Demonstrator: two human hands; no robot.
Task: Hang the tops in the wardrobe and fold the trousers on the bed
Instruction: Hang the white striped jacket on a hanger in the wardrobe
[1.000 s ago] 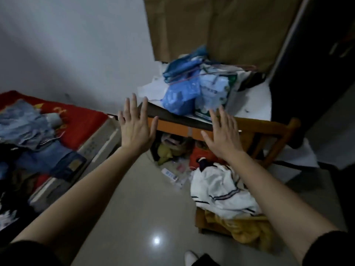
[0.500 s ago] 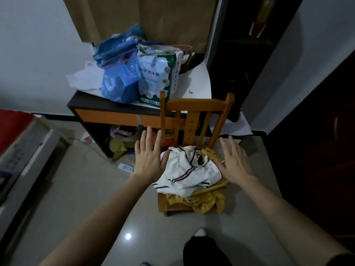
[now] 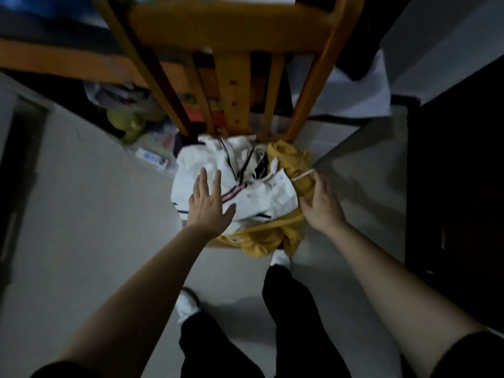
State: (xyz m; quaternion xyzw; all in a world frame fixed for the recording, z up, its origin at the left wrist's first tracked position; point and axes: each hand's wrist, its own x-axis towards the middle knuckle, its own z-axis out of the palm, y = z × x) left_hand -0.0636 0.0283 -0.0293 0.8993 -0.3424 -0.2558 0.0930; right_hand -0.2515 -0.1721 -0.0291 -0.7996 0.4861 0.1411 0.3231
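1. Clothes lie heaped on the seat of a wooden chair (image 3: 231, 28) just above the middle of the view. The chair's back slats rise toward 12 o'clock.
2. Uppermost is a crumpled white top (image 3: 261, 197) with dark and red stripes. It rests on a yellow garment (image 3: 261, 238), which spills out at the pile's 6 o'clock and 3 o'clock edges.
3. A pale drawstring (image 3: 301, 175) crosses the yellow cloth at the pile's 2 o'clock side.
4. Reaching in from 7 o'clock, the left hand (image 3: 208, 207) is palm down over the white top's 9 o'clock part. Its fingers (image 3: 201, 181) are straight and spread wide and hold nothing. Blur hides whether the palm touches the cloth.
5. Coming from 5 o'clock, the right hand (image 3: 323, 205) lies against the yellow garment at the pile's 3 o'clock edge. Its fingers are stretched toward 12 o'clock, with the thumb on the fabric, and no curl round the cloth shows.
6. Beyond the chair, at 11 o'clock, an orange-fronted surface (image 3: 54, 61) stands with blurred clutter (image 3: 128, 121) beneath it.
7. At 6 o'clock, legs in black trousers (image 3: 294, 309) and a white shoe (image 3: 185, 304) stand on the grey floor (image 3: 95, 214).
8. A dark cabinet (image 3: 458, 186) fills the 3 o'clock edge.
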